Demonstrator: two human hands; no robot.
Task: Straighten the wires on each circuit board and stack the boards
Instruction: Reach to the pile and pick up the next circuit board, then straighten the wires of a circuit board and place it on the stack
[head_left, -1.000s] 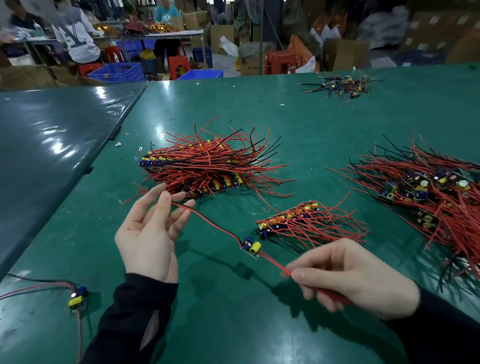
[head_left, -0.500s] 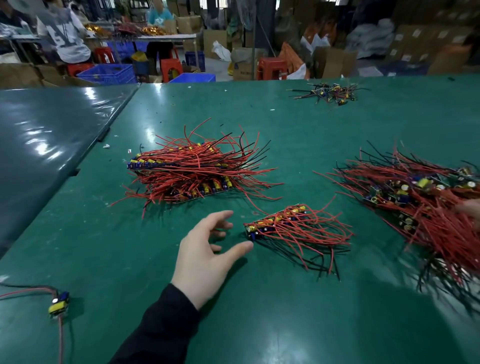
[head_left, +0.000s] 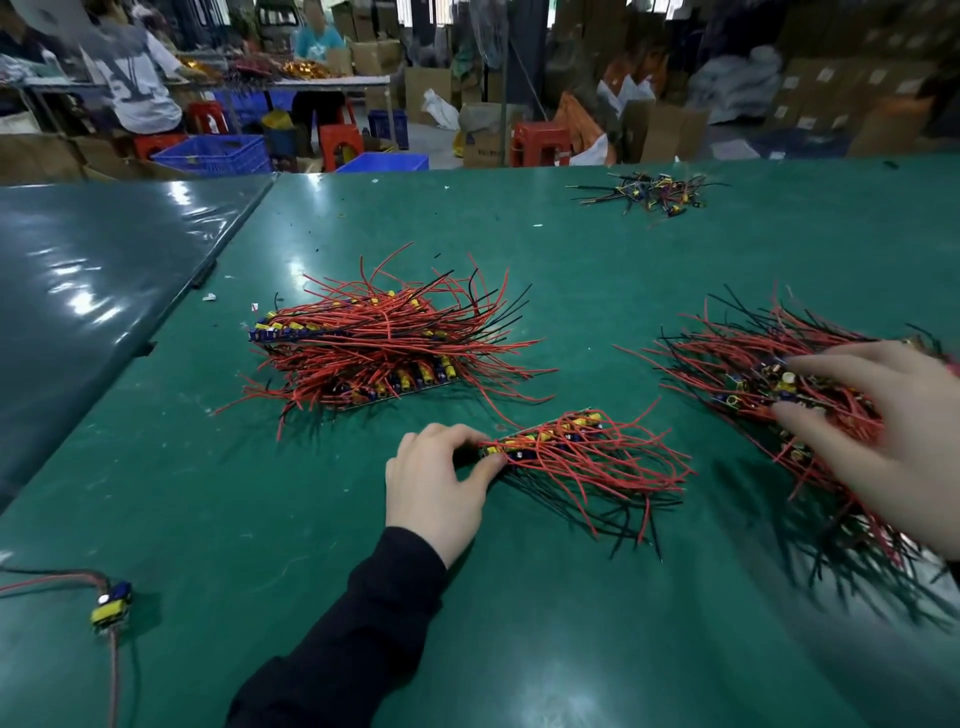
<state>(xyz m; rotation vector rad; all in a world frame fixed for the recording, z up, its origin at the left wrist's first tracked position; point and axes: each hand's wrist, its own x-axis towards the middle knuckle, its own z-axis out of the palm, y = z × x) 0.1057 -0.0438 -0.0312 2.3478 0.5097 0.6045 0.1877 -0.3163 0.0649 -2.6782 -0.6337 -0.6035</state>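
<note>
The green desk (head_left: 519, 649) fills the lower view, its surface glossy with light glare. A second, darker desk (head_left: 93, 291) adjoins it at nine o'clock, a seam running between them. Small white scraps (head_left: 209, 297) lie near that seam. Beyond the far edge, at eleven o'clock, blue plastic crates (head_left: 218, 155) sit on the floor beside red stools (head_left: 340, 145). Another red stool (head_left: 540, 143) stands at twelve o'clock. Cardboard boxes (head_left: 831, 93) are stacked at one o'clock. At eleven o'clock a person in a white shirt (head_left: 137, 88) sits at a distant table (head_left: 332, 81).
</note>
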